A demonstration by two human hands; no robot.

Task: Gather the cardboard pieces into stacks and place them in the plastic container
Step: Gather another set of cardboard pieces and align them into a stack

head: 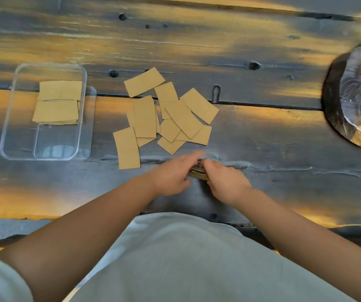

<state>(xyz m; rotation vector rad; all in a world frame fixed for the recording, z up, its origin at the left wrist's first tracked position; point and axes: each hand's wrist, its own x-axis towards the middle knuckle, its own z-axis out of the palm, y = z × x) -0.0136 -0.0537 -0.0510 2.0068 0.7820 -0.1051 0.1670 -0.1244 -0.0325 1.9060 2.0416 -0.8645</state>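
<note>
Table layout: container left, loose pieces centre, hands near edge, slab right.

The plastic container (44,153) sits on the table (262,131) at the left; two stacks of cardboard (58,103) lie inside it, one behind the other, in its far half, the near half bare. To its right, at centre, loose cardboard pieces (166,118) lie scattered and overlapping on the table. Nearer the person, just before that scatter, the left hand (170,177) and right hand (225,184) meet around a small held stack (199,172). A round slab (354,94) rests at the far right edge, well apart from the pieces.
</note>
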